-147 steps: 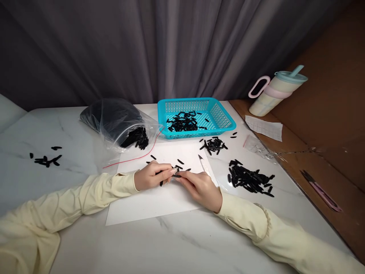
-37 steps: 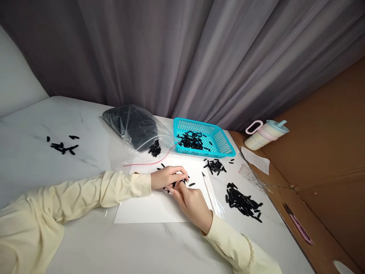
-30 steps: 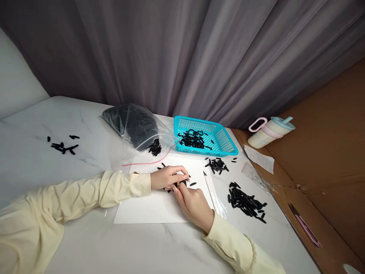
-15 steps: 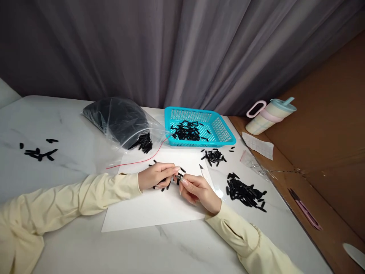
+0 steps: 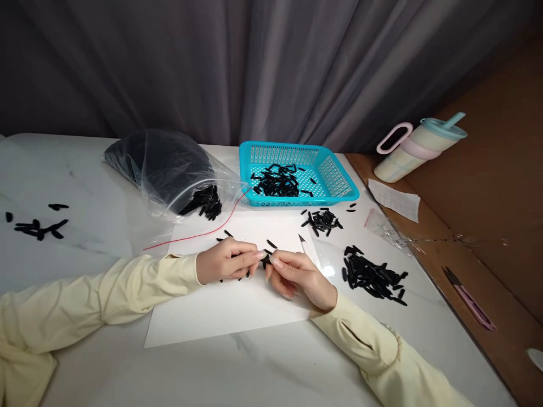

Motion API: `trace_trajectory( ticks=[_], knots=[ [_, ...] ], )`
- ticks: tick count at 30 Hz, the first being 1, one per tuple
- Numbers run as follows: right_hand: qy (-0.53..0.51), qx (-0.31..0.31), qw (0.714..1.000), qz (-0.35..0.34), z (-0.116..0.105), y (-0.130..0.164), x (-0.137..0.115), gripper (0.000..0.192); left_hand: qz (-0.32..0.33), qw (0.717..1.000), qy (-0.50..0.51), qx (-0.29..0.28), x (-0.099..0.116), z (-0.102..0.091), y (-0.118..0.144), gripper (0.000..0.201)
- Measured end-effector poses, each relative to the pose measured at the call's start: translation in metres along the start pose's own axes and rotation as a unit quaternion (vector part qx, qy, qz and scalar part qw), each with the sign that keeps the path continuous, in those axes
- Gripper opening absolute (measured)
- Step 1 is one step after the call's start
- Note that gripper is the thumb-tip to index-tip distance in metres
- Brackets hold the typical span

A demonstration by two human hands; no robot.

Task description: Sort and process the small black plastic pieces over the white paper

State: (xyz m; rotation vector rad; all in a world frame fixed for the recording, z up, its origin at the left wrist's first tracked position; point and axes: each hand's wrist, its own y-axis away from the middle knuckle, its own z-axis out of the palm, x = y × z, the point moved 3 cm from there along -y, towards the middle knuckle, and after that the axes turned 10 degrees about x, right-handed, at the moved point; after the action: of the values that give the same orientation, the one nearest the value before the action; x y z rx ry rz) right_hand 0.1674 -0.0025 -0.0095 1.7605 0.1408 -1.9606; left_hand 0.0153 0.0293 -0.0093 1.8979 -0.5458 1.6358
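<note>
Over a white sheet of paper, my left hand and my right hand meet with their fingertips almost together. Both are closed in a pinch. Between them shows a small, narrow black piece; the fingers cover much of it. Several more such black pieces lie on the paper behind and under my hands, partly hidden. Close to my right hand, a white pencil-like tool with a dark pointed tip rests on the sheet.
A blue basket holds black pieces. Left of it lies a clear bag full of them, with a red string in front. A pile of black pieces sits at right. Beyond are pink-handled snips and a tumbler.
The view has shifted a little. My fingertips have come closer together around the black piece; the shiny grey bit seen earlier at my right fingertips no longer shows.
</note>
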Motion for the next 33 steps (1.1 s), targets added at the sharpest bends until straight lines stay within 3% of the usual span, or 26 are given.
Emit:
trace_trajectory(
  ticks=[33],
  knots=[
    [-0.006,-0.008,1.0,-0.01,0.0029,-0.0029,0.0016,0.03,-0.013,0.999,0.034,-0.008,-0.002,-0.0019,-0.0014,0.041]
  ],
)
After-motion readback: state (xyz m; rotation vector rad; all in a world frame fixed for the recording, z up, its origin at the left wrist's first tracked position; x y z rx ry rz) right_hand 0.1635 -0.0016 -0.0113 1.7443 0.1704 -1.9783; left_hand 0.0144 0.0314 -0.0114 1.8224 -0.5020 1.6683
